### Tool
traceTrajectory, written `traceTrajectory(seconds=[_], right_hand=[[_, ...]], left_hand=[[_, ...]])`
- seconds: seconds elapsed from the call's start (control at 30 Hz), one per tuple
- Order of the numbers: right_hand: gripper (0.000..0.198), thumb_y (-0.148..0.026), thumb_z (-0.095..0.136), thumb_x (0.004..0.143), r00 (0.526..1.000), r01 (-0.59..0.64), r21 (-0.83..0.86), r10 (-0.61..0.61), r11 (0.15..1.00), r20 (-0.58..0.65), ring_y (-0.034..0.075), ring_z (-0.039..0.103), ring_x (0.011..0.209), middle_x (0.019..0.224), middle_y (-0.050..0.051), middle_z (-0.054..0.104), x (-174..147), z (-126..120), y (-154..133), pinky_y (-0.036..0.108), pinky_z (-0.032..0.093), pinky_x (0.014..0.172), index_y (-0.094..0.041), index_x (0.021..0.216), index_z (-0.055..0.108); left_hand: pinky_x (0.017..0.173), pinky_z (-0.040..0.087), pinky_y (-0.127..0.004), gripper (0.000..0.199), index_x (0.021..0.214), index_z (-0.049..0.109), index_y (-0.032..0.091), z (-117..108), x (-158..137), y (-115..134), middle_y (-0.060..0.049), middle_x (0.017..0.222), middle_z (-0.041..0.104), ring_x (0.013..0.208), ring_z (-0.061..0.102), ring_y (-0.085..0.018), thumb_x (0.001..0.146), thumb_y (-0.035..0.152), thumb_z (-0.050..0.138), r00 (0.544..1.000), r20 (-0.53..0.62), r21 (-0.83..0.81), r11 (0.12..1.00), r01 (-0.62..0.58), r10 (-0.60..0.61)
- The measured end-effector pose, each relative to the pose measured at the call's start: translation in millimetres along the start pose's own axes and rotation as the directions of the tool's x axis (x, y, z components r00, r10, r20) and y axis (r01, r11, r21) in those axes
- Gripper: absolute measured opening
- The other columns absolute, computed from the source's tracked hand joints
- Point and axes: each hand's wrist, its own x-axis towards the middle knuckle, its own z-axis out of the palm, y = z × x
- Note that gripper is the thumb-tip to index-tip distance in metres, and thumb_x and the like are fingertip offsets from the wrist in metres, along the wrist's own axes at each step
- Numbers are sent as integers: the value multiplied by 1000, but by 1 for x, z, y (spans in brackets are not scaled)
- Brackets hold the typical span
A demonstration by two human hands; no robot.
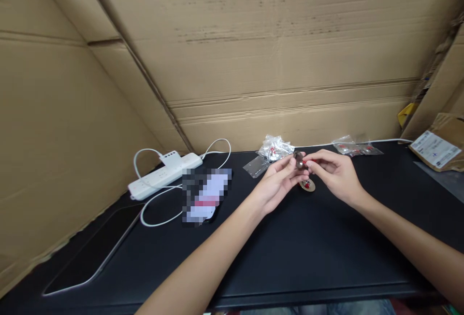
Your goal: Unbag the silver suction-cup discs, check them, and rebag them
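Observation:
Between the thumb and fingers of my left hand (278, 182) is a small dark brown, rounded object (298, 159), perhaps shiny in part. My right hand (335, 172) pinches a small red piece (306, 162) up against the brown object's right side. Both hands are close together above the table, and the fingers cover much of what they hold. Just beneath them lies a small round beige disc or dish (309, 187), partly hidden, with red and shiny bits on it. Behind my left hand sits a crinkled clear plastic bag (274, 147) with something red inside.
On the black table (308, 252) lie another clear bag (357, 147) with red pieces, a labelled brown package (440, 143), a white power strip (166, 176) with looping white cables, a phone with a blurred screen (208, 196), and a dark tablet (97, 247). Cardboard walls (282, 54) enclose the back and sides.

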Motion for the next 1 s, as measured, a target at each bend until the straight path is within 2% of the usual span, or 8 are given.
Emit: traceTrajectory(seconds=[0.1,0.27,0.4,0.57,0.87,1.0], right_hand=[[11,-27,73,80,1000,-20,8,20,1000,-11,21,71,82,93,6,74,0,0,2,39,60,77,-22,90,76],[20,-26,73,81,999,-45,-15,46,999,24,23,72,88,100,7,76,2,-4,2,42,59,84,-23,101,76],[13,-26,70,84,997,41,-124,-33,991,71,22,71,86,93,6,75,3,-7,2,39,57,78,-24,95,78],[14,-25,67,86,994,106,-203,-99,973,42,21,69,81,89,5,74,1,-5,2,36,54,71,-27,94,79],[13,-25,69,83,999,38,-218,-41,975,-7,20,66,76,89,5,73,-1,-2,5,35,53,69,-24,92,77],[13,-25,65,86,994,106,-378,-108,920,18,17,62,67,80,3,71,-2,-3,1,33,49,64,-24,93,76]], left_hand=[[91,51,-34,32,114,69,16,1,0,-1,-10,98,70,87,66,-16,86,32,72,1000,-6,3,1000,5,-5],[92,51,-34,31,112,70,14,1,0,-1,-11,100,70,88,67,-16,86,29,72,1000,0,0,1000,6,-6],[94,51,-35,35,119,68,14,0,-1,-3,-10,103,69,89,67,-16,86,26,72,1000,12,-2,1000,8,-8],[98,50,-36,33,119,68,14,4,-1,-3,-10,106,69,93,67,-17,87,22,70,1000,21,-4,1000,-2,2],[98,51,-37,32,116,70,15,7,-2,-2,-12,116,68,105,65,-21,85,22,73,1000,-2,45,999,-13,13],[98,50,-37,33,116,70,15,7,-2,-2,-13,118,68,105,65,-21,84,24,73,1000,1,70,997,-17,17]])
